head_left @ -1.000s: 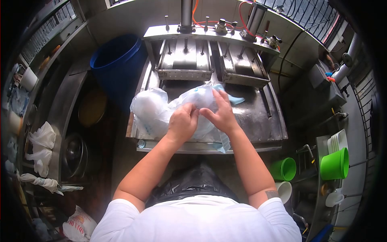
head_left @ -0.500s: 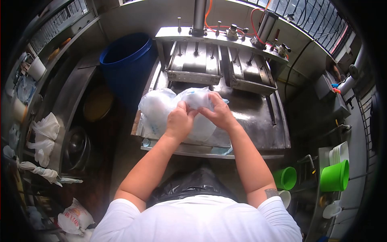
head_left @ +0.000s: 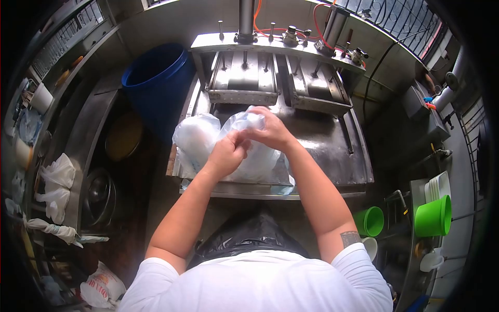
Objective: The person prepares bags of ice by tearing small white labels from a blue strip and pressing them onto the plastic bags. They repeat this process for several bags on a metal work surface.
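A clear plastic bag [head_left: 258, 165] with whitish contents rests on the metal press table, near its front edge. My left hand [head_left: 226, 154] is closed with its fingers pinched at the bag's gathered upper part. My right hand [head_left: 272, 130] grips the bunched top of the same bag, its thumb close to my left fingers. Just left of it sits a second clear plastic bag [head_left: 196, 136], rounded and full; what it contains is blurred by the plastic.
Two metal press trays [head_left: 243, 96] hang under a frame behind the bags. A blue barrel [head_left: 156, 78] stands at the back left. Green buckets [head_left: 433, 216] are on the right. White plastic bags [head_left: 57, 179] hang at the left.
My right hand has turned inward over the bag's top and moved closer to my left hand. The bag's top looks more bunched. The camera view has shifted slightly.
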Available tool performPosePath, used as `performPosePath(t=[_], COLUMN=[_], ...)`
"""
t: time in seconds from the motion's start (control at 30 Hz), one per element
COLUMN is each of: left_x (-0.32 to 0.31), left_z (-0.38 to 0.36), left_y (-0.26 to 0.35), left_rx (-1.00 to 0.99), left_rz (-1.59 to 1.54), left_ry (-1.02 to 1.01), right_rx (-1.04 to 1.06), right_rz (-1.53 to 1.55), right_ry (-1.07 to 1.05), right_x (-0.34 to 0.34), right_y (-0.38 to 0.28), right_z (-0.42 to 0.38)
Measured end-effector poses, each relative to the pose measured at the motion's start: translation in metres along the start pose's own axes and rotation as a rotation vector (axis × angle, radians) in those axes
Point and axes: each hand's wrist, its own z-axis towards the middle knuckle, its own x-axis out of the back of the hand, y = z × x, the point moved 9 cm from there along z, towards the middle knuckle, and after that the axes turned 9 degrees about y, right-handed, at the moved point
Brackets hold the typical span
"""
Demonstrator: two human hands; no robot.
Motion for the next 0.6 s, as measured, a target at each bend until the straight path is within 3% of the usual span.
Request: performPosePath(t=[0.07, 0.2, 0.27, 0.47, 0.6], left_x=[0.005, 0.023, 0.034, 0.003, -0.013], left_z=[-0.002, -0.008, -0.010, -0.044, -0.079], left_y=[0.006, 0.023, 0.021, -0.025, -0.112], left_rx=[-0.038, -0.234, -0.096, -0.059, 0.070], left_rz=[0.101, 0.388, 0.477, 0.398, 0.489], left_ry=[0.033, 0.163, 0.229, 0.193, 0.060], right_rx=[-0.108, -0.057, -0.053, 0.011, -0.129], right_rz=[-0.015, 0.008, 0.018, 0.034, -0.042], right_ry=[-0.097, -0.076, -0.081, 0.071, -0.029], right_x=[-0.011, -0.006, -0.003, 0.010, 0.014], right_y=[0.002, -0.004, -0.007, 0.028, 0.063], right_z=[-0.007, -0.019, -0.028, -0.068, -0.114])
